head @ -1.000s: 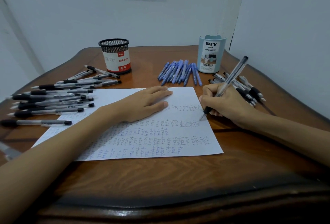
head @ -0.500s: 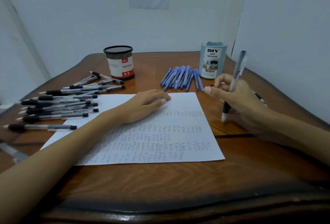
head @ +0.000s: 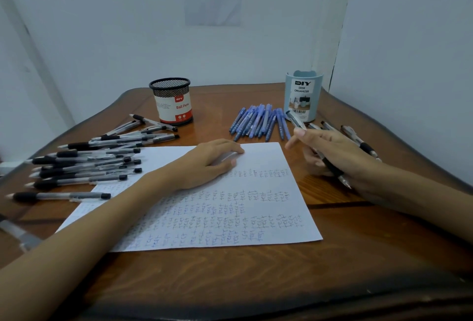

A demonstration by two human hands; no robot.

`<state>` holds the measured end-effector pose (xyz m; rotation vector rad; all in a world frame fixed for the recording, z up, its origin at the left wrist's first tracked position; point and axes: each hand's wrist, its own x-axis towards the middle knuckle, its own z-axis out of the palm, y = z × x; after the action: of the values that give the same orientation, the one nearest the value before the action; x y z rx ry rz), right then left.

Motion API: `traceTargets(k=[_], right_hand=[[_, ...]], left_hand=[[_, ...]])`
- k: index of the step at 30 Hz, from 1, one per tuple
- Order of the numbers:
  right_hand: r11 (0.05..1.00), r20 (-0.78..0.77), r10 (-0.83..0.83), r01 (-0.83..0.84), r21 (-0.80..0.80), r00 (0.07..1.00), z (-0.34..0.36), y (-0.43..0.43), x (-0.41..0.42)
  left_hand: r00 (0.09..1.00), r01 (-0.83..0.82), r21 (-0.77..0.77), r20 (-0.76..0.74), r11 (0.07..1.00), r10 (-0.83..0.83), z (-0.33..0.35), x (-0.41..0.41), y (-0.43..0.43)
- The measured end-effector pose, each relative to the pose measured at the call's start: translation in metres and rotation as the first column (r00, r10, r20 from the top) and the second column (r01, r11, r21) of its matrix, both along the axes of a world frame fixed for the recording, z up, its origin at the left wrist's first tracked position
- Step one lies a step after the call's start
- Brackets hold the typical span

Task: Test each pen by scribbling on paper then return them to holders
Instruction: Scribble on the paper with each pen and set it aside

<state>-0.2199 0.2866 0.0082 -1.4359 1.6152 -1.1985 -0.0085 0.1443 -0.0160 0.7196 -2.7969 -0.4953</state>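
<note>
A white sheet of paper (head: 256,208) covered in small scribbles lies in the middle of the wooden table. My left hand (head: 210,162) rests flat on its upper part, fingers together, holding nothing. My right hand (head: 332,154) hovers just right of the paper, closed around a clear pen with a black grip (head: 332,168); the tip points down toward me, off the paper. A black mesh holder (head: 172,101) stands at the back left, a pale blue holder (head: 303,95) at the back right. Both holders look empty from here.
Several black-grip pens (head: 84,162) lie in a pile left of the paper. Several blue pens (head: 258,122) are fanned in front of the pale blue holder. A few more black-grip pens (head: 358,138) lie behind my right hand. White walls close in at back and right.
My right hand lifted the pen off the paper's right edge, moved it right and turned it so the cap end now points away toward the blue holder. My left hand stayed put.
</note>
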Motion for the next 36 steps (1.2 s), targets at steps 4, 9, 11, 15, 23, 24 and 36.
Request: traceTargets(k=[4, 9, 11, 15, 23, 24, 36], right_hand=[[0.999, -0.004, 0.022, -0.022, 0.031, 1.000, 0.000, -0.002, -0.001], [0.999, -0.041, 0.046, -0.045, 0.031, 0.998, -0.002, -0.002, -0.004], [0.999, -0.077, 0.035, -0.033, 0.039, 0.996, -0.004, -0.004, -0.005], [0.999, -0.293, -0.002, -0.012, -0.043, 0.956, -0.001, -0.005, -0.010], [0.929, -0.675, -0.362, 0.307, -0.205, 0.643, 0.023, -0.006, -0.068], [0.911, -0.695, -0.393, 0.356, -0.207, 0.602, 0.022, -0.007, -0.080], [0.896, -0.740, -0.322, 0.444, -0.036, 0.590, 0.005, -0.015, -0.119]], left_hand=[[1.000, -0.003, -0.007, 0.018, 1.000, 0.003, 0.001, 0.000, 0.001], [1.000, -0.001, -0.019, 0.031, 1.000, 0.002, 0.001, 0.000, 0.002], [0.999, -0.001, -0.039, 0.044, 0.999, 0.003, 0.002, 0.000, 0.003], [0.997, 0.011, -0.125, 0.079, 0.992, -0.001, 0.004, -0.001, 0.005], [0.996, 0.083, -0.159, 0.053, 0.984, -0.075, 0.008, -0.006, 0.022], [0.995, 0.087, -0.151, 0.059, 0.985, -0.079, 0.009, -0.008, 0.024], [0.990, 0.126, -0.076, 0.070, 0.989, -0.121, 0.001, -0.015, 0.028]])
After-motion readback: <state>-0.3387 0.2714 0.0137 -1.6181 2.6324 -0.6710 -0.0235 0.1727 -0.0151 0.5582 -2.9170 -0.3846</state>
